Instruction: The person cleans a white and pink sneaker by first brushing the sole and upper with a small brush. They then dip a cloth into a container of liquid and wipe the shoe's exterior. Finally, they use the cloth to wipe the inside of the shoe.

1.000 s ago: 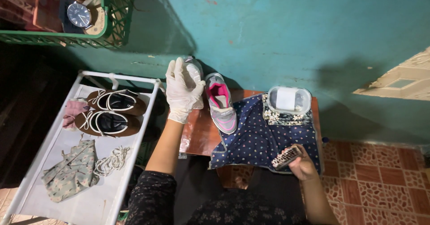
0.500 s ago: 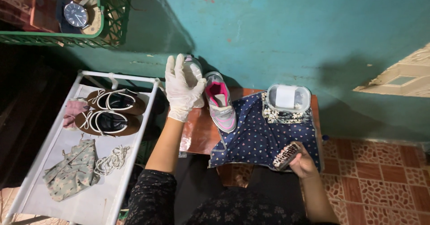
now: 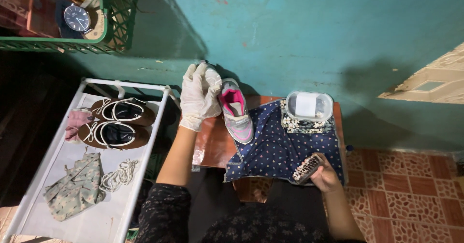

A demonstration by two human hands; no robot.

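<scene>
My left hand (image 3: 199, 95), in a white glove, is wrapped around a small shoe that it mostly hides, at the back left of a low brown stool (image 3: 212, 144). Beside it stands a grey child's sneaker with a pink lining (image 3: 236, 111). My bare right hand (image 3: 325, 176) holds a small scrub brush (image 3: 307, 168) at the front edge of a dark blue dotted cloth (image 3: 280, 148) spread over the stool. A clear plastic lidded tub (image 3: 309, 106) rests at the cloth's far edge.
A white rack (image 3: 72, 175) on the left carries a pair of brown sandals (image 3: 116, 122), a pink rag, a patterned cloth and white laces. A green crate (image 3: 63, 15) with a wristwatch sits up left. A teal wall is ahead; tiled floor lies to the right.
</scene>
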